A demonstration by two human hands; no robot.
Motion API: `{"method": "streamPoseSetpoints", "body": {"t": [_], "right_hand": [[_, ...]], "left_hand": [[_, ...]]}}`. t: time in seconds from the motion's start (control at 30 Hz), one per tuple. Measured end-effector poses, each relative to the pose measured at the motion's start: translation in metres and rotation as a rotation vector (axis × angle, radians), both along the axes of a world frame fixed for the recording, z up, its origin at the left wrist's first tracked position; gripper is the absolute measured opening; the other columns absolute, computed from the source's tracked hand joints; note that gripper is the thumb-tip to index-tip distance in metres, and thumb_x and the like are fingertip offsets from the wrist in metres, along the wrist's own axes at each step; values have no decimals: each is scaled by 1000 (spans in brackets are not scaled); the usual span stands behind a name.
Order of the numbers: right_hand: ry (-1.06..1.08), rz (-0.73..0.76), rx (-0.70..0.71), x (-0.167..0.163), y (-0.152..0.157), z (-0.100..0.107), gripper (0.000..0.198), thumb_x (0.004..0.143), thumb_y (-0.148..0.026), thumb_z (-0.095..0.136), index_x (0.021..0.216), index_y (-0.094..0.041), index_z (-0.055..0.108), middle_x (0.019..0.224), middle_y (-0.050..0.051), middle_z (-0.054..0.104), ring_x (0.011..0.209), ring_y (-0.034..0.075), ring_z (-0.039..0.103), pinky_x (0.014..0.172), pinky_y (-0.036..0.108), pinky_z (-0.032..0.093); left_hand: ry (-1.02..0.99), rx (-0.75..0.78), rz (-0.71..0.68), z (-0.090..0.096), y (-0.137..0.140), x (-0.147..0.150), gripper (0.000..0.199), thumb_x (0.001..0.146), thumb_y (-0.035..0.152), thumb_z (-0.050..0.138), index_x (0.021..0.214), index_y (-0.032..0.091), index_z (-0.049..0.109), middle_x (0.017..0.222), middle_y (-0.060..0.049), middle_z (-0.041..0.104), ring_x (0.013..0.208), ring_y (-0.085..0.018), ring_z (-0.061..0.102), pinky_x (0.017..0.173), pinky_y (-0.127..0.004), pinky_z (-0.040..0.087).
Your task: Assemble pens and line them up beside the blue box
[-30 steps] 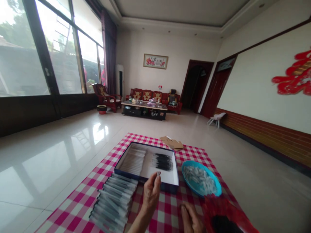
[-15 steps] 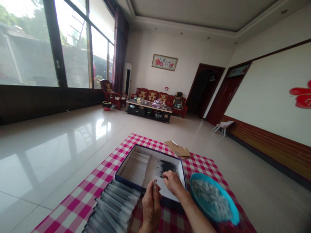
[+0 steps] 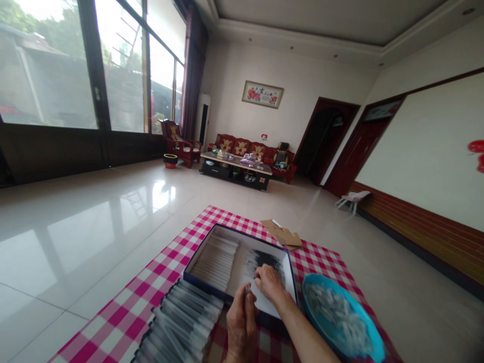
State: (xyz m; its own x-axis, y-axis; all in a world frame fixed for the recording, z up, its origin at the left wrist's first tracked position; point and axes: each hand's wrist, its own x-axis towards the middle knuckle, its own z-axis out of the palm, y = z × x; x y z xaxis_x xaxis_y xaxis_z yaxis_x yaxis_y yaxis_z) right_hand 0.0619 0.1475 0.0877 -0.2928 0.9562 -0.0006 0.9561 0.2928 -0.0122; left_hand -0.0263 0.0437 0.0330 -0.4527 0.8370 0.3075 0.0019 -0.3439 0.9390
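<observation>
My left hand [image 3: 242,317] is closed in front of the shallow box [image 3: 204,286], with the pale end of a slim tube showing between thumb and forefinger. Over the box's right part, my right hand [image 3: 270,283] has its fingers bent together beside a pile of small black pieces [image 3: 260,258]; whatever they pinch is hidden. Clear, pen-like tubes [image 3: 214,259] lie in a row in the box's left part. Outside it, to the left, is a heap of longer translucent tubes with dark ends [image 3: 185,317], which look like pens.
A blue basin [image 3: 372,327] of small clear pieces stands to the right. Folded cardboard [image 3: 283,235] lies behind the box on the checked tablecloth [image 3: 124,307]. Across the tiled floor are a coffee table [image 3: 234,171], a wooden sofa [image 3: 242,146] and a small chair [image 3: 351,199].
The whole view has shifted slightly, so the table and box sit a little farther right. Both hands keep nearly the same pose, the right one still at the black pieces.
</observation>
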Motion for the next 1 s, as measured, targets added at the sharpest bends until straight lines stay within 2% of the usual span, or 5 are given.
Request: {"method": "streamPoseSetpoints", "body": {"t": [0.3, 0.6, 0.73, 0.87, 1.0], "right_hand": [[-63, 18, -39, -9, 0, 9, 23, 82, -12, 52, 92, -13, 72, 103, 16, 69, 95, 24, 67, 78, 28, 48], [11, -8, -77, -6, 4, 6, 18, 74, -8, 57, 80, -14, 73, 89, 15, 73, 92, 27, 68, 75, 30, 49], [91, 10, -14, -5, 2, 3, 15, 74, -9, 57, 79, -12, 70, 92, 17, 70, 92, 29, 67, 77, 34, 47], [258, 18, 106, 2, -7, 14, 15, 82, -15, 50, 84, -15, 65, 90, 11, 69, 87, 23, 66, 78, 31, 47], [496, -29, 215, 24, -31, 29, 22, 90, -27, 42, 96, -16, 59, 86, 7, 68, 80, 18, 66, 74, 27, 50]], "left_hand": [[-46, 4, 53, 11, -4, 4, 39, 90, 49, 45, 107, 17, 59, 74, -5, 63, 55, -14, 58, 57, -24, 49], [-16, 56, 18, 1, 0, 2, 38, 92, 43, 45, 110, 13, 59, 76, -5, 64, 55, -12, 59, 56, -22, 50], [67, 83, 27, 1, 1, -1, 33, 94, 37, 44, 110, 13, 58, 75, -5, 65, 54, -12, 60, 55, -22, 51], [170, 139, 75, 3, -1, -4, 31, 94, 31, 42, 113, 13, 58, 77, -6, 68, 59, -14, 64, 59, -22, 53], [336, 281, -25, 8, -11, 0, 30, 94, 24, 43, 120, 16, 57, 89, -9, 71, 74, -16, 68, 69, -23, 54]]}}
